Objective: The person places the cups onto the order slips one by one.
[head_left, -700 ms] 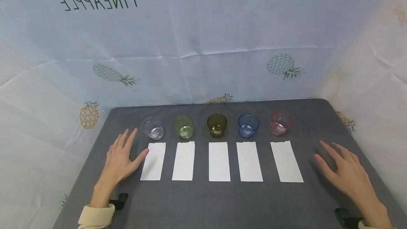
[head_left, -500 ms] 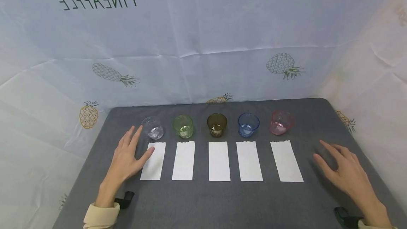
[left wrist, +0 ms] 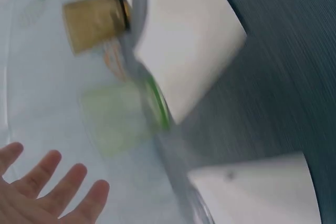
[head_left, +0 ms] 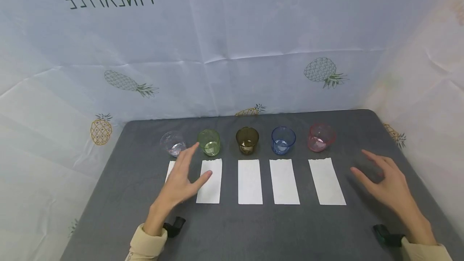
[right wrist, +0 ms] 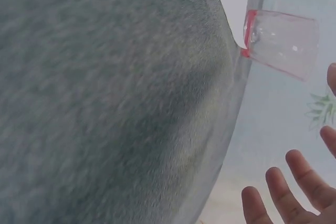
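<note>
My left hand (head_left: pixel 177 186) hovers over the two leftmost paper strips with its fingers extended and nothing in it. Its fingertips lie near the clear glass (head_left: pixel 173 143) and the green glass (head_left: pixel 208 142), though contact cannot be made out. In the left wrist view the green glass (left wrist: pixel 118 116) is blurred. At the right side my right hand (head_left: pixel 389 184) is held with fingers spread, holding nothing. The pink glass (head_left: pixel 322 137) stands up and left of it, apart from the fingers, as the right wrist view also shows with its pink glass (right wrist: pixel 283 43).
An amber glass (head_left: pixel 247 140) and a blue glass (head_left: pixel 283 140) complete the row. White paper strips lie before the glasses, such as the middle strip (head_left: pixel 250 182). A grey cloth covers the table (head_left: pixel 275 233). A pineapple-print curtain (head_left: pixel 232 88) hangs behind and at both sides.
My left hand has moved right, from beside the clear glass to in front of the clear and green glasses. My right hand has shifted slightly left and farther from me. The glasses stay put.
</note>
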Motion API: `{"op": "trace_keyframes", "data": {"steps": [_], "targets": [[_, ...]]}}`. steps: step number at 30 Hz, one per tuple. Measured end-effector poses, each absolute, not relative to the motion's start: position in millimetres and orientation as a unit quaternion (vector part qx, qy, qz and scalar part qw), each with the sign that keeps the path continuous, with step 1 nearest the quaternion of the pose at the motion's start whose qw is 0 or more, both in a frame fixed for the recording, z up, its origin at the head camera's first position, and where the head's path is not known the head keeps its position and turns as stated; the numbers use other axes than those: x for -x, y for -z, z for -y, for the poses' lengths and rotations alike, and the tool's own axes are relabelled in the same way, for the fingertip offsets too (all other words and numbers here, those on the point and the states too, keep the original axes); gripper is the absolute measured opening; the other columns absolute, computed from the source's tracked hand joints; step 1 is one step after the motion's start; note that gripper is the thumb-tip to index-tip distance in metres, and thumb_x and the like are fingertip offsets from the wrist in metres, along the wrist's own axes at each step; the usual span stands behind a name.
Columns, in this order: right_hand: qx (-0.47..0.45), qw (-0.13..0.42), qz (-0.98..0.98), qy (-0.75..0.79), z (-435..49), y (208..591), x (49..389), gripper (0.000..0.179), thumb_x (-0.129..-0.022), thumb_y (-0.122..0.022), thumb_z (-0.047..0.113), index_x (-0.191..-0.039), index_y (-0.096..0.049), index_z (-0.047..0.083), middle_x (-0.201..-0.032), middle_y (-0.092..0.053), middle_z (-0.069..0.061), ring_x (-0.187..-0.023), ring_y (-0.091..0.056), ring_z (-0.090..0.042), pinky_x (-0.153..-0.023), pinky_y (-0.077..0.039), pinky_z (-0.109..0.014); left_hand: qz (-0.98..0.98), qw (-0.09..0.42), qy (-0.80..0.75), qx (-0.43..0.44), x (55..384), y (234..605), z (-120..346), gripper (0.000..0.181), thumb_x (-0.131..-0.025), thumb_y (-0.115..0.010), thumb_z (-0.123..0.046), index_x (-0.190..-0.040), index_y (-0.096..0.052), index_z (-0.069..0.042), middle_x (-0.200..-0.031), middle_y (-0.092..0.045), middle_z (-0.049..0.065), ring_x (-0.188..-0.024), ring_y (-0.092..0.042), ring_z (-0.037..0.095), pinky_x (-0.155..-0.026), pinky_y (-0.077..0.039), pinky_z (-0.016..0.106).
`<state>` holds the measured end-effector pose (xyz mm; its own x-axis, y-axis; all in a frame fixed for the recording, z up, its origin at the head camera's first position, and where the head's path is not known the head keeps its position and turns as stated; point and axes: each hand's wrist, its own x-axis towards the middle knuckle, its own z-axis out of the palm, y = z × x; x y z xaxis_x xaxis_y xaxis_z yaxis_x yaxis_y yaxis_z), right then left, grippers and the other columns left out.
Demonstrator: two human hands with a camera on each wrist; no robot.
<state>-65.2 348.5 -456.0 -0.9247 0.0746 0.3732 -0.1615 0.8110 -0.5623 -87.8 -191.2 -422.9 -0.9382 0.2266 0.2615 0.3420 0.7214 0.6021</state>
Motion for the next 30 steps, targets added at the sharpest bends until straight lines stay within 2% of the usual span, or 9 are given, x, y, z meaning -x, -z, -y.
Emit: {"op": "trace_keyframes", "data": {"steps": [3,9,14,16,18,22,24,26,30], "targets": [[-0.024,0.183,0.929,-0.322,-346.9,456.0,68.1,0.069,-0.081,-0.086,0.02,-0.143,-0.059,0.008,-0.124,-0.06,-0.024,-0.109,-0.029,0.03,-0.076,-0.034,-0.002,0.912,0.08,0.358,0.183,90.7,425.9,170.0,0.086,-0.088,-0.078,-0.033,-0.158,-0.035,-0.011,-0.146,-0.053,0.015,-0.136,-0.052,0.033,-0.109,-0.045,0.057],[-0.023,0.167,0.924,-0.342,-345.4,455.9,74.3,0.072,-0.082,-0.086,0.018,-0.147,-0.054,0.008,-0.125,-0.059,-0.019,-0.107,-0.036,0.026,-0.075,-0.036,-0.001,0.888,0.035,0.401,0.223,95.3,433.3,128.1,0.083,-0.089,-0.076,-0.035,-0.158,-0.036,-0.015,-0.135,-0.061,0.014,-0.126,-0.06,0.032,-0.102,-0.052,0.05],[-0.018,0.153,0.916,-0.369,-341.0,453.4,80.9,0.073,-0.084,-0.085,0.019,-0.149,-0.053,0.012,-0.122,-0.05,0.021,-0.106,-0.039,0.025,-0.076,-0.039,0.002,0.87,-0.006,0.429,0.244,98.6,439.5,88.1,0.078,-0.088,-0.076,-0.038,-0.155,-0.042,-0.017,-0.132,-0.062,0.016,-0.122,-0.062,0.033,-0.1,-0.052,0.048],[-0.019,0.148,0.912,-0.381,-337.5,451.4,84.5,0.073,-0.085,-0.084,0.02,-0.15,-0.052,0.014,-0.12,-0.044,0.029,-0.106,-0.04,0.025,-0.077,-0.041,0.002,0.866,-0.019,0.433,0.252,100.2,442.4,71.5,0.076,-0.088,-0.076,-0.039,-0.154,-0.044,-0.018,-0.132,-0.063,0.015,-0.121,-0.063,0.031,-0.101,-0.052,0.046],[-0.022,0.144,0.91,-0.388,-333.4,449.2,88.6,0.073,-0.086,-0.084,0.02,-0.151,-0.051,0.015,-0.122,-0.046,0.025,-0.107,-0.04,0.024,-0.078,-0.041,0.001,0.863,-0.029,0.431,0.261,102.0,445.7,55.2,0.075,-0.089,-0.075,-0.04,-0.153,-0.045,-0.017,-0.132,-0.063,0.015,-0.119,-0.064,0.03,-0.1,-0.053,0.044],[-0.027,0.138,0.907,-0.396,-325.3,446.1,97.0,0.073,-0.087,-0.083,0.02,-0.152,-0.049,0.014,-0.128,-0.052,-0.005,-0.107,-0.04,0.023,-0.078,-0.041,0.001,0.866,-0.039,0.412,0.28,106.0,454.0,25.1,0.074,-0.09,-0.074,-0.042,-0.152,-0.046,-0.013,-0.131,-0.065,0.013,-0.115,-0.066,0.026,-0.097,-0.055,0.034],[-0.023,0.132,0.907,-0.4,-322.0,444.9,100.6,0.073,-0.087,-0.082,0.02,-0.152,-0.049,0.014,-0.132,-0.051,-0.015,-0.107,-0.042,0.019,-0.079,-0.041,0.001,0.864,-0.043,0.409,0.29,107.1,457.4,11.7,0.074,-0.09,-0.074,-0.041,-0.152,-0.046,-0.012,-0.13,-0.065,0.012,-0.114,-0.067,0.025,-0.096,-0.055,0.029],[-0.02,0.127,0.907,-0.402,-319.3,443.6,103.6,0.074,-0.088,-0.082,0.021,-0.153,-0.048,0.014,-0.135,-0.05,-0.019,-0.112,-0.049,0.006,-0.079,-0.04,0.002,0.861,-0.045,0.406,0.302,107.3,459.2,-1.1,0.074,-0.09,-0.074,-0.042,-0.152,-0.046,-0.013,-0.131,-0.065,0.012,-0.113,-0.068,0.023,-0.094,-0.054,0.025],[-0.02,0.122,0.906,-0.405,-315.4,442.0,108.0,0.075,-0.088,-0.081,0.022,-0.154,-0.046,0.012,-0.14,-0.047,-0.021,-0.119,-0.055,-0.035,-0.078,-0.039,0.002,0.853,-0.051,0.407,0.321,105.9,459.6,-24.9,0.074,-0.089,-0.075,-0.042,-0.151,-0.047,-0.013,-0.129,-0.065,0.011,-0.111,-0.068,0.02,-0.091,-0.051,0.015]]}}
